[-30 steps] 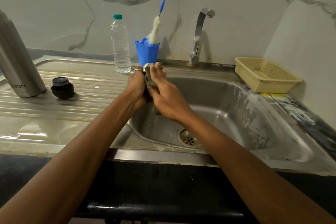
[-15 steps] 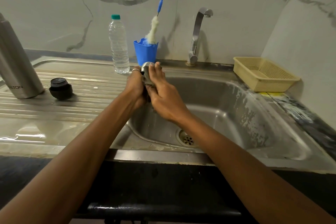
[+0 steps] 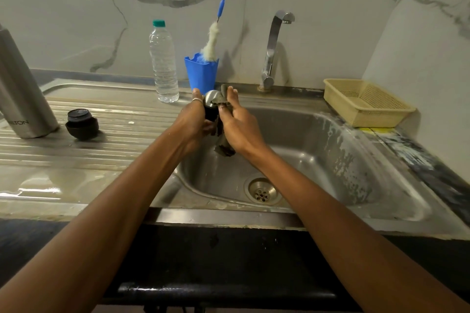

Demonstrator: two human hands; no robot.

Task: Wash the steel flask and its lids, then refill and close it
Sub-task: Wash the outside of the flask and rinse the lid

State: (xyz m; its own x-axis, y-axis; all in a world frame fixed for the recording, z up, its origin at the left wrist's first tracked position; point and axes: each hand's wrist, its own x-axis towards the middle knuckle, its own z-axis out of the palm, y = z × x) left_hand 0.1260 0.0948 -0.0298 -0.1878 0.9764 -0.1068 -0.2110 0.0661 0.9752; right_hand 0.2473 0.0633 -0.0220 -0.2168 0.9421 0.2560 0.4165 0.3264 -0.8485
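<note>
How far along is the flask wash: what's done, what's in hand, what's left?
Done: both lids are off. In hand: the left hand grips the steel cap over the sink while the right hand rubs it with a scrub cloth. Left: the black inner lid and steel flask wait on the drainboard, washed or not I cannot tell; then rinsing, refilling, closing. No water shows at the tap.

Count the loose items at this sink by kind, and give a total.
Steel flask: 1
Flask lids: 2 (black lid, steel lid)
Water bottle: 1
Blue cup: 1
Bottle brush: 1
Scrub cloth: 1
Yellow basket: 1
Total: 8
</note>
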